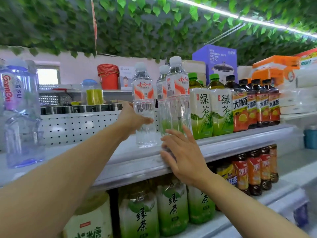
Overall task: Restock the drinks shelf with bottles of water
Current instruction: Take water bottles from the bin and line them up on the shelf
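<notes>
At frame centre on the top shelf, my left hand grips a water bottle standing upright; my right hand, fingers spread, touches a neighbouring water bottle beside green tea bottles.

Green-capped green tea bottles stand beside dark iced tea bottles with orange labels. Behind them sits a purple hot pot box. A stack of red plastic buckets stands farther back. Artificial green leaves cover the ceiling. A large clear water jug with a purple label stands at left.
</notes>
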Demonstrator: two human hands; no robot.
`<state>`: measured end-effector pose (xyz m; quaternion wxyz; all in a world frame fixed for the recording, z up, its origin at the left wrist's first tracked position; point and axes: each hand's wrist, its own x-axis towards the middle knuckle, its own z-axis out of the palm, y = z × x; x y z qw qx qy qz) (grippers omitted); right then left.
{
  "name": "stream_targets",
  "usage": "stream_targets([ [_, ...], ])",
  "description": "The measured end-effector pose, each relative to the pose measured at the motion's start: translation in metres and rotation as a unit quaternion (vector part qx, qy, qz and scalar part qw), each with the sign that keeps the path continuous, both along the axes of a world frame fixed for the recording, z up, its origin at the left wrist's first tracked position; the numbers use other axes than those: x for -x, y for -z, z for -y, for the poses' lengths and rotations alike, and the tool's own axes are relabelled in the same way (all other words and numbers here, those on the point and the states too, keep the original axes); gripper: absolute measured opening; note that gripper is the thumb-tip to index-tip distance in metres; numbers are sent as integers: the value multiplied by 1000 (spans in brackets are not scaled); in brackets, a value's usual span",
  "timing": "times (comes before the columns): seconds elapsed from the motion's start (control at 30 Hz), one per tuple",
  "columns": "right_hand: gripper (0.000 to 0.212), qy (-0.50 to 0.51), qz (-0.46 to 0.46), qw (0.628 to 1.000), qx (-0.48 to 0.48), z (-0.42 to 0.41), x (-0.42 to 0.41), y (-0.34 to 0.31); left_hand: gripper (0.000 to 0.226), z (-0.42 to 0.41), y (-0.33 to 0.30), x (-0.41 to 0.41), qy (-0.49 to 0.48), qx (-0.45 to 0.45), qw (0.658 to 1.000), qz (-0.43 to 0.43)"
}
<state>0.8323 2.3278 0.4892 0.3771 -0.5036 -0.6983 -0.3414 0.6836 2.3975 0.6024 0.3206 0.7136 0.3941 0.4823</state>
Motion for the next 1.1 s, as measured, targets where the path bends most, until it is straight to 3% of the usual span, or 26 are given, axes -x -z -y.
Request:
stream_targets([
  [0.07,37,3,1,1000,-5,-1,0,0,62,0,-4,6,24,42,997,-58],
  [0.2,37,8,3,1000,-11,-1,-1,1,31,-11,-9,7,37,71,988,-135],
  [0.3,35,7,4,1000,-10,-1,-3,1,51,-25,-13,-3,32,90,982,-162],
  [0.73,30,-7,2,999,-34,-2,-3,2,63,-79,-13,-46,29,101,980,-169],
  [1.1,29,1,6,1000,-29,0,-1,2,40,-83,1,-58,64,63,981,-172],
])
